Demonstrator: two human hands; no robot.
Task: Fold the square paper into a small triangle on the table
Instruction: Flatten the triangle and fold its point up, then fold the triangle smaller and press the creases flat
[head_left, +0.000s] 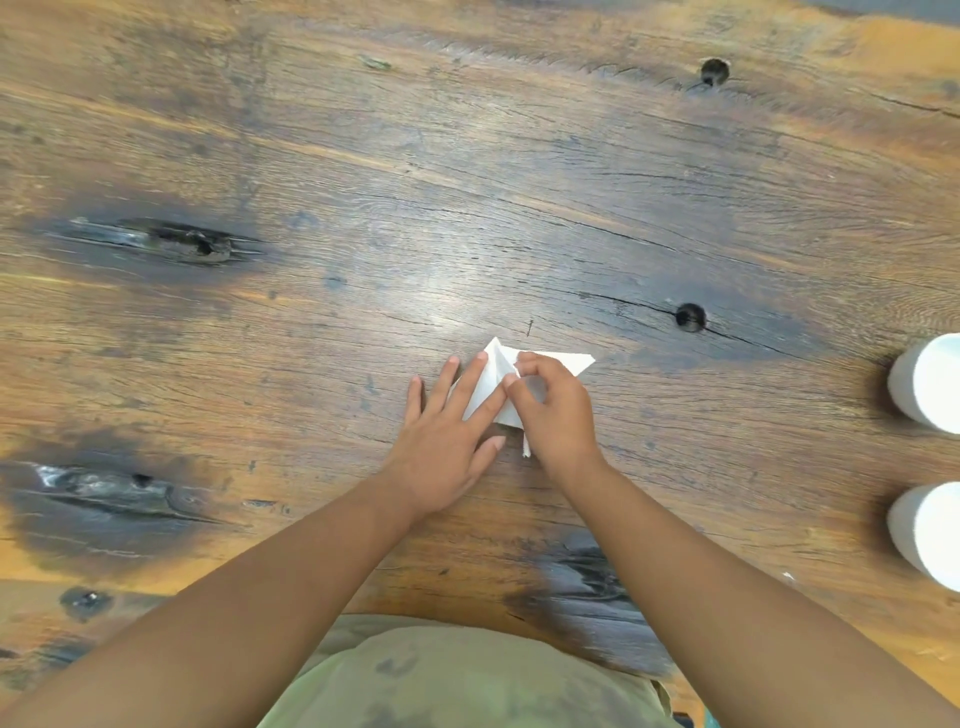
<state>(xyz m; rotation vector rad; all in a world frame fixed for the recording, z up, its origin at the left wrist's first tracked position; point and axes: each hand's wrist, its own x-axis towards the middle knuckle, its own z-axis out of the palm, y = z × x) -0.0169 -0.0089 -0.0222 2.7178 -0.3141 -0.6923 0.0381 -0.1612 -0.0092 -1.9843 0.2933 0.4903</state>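
A small white folded paper (496, 371) lies on the wooden table (363, 234) just beyond my hands. It shows a point toward the far side, a point to the right, and a narrow tip near my right wrist. My left hand (447, 441) lies flat with fingers spread, its fingers pressing the paper's left part down. My right hand (556, 410) is curled over the paper's right part, thumb and forefinger pinching a flap near the middle crease. Both hands hide much of the paper.
Two white cylindrical rolls stand at the right edge, one (930, 382) farther and one (930, 535) nearer. The table has dark knots and holes (690, 317). My green shirt (457, 675) fills the bottom middle.
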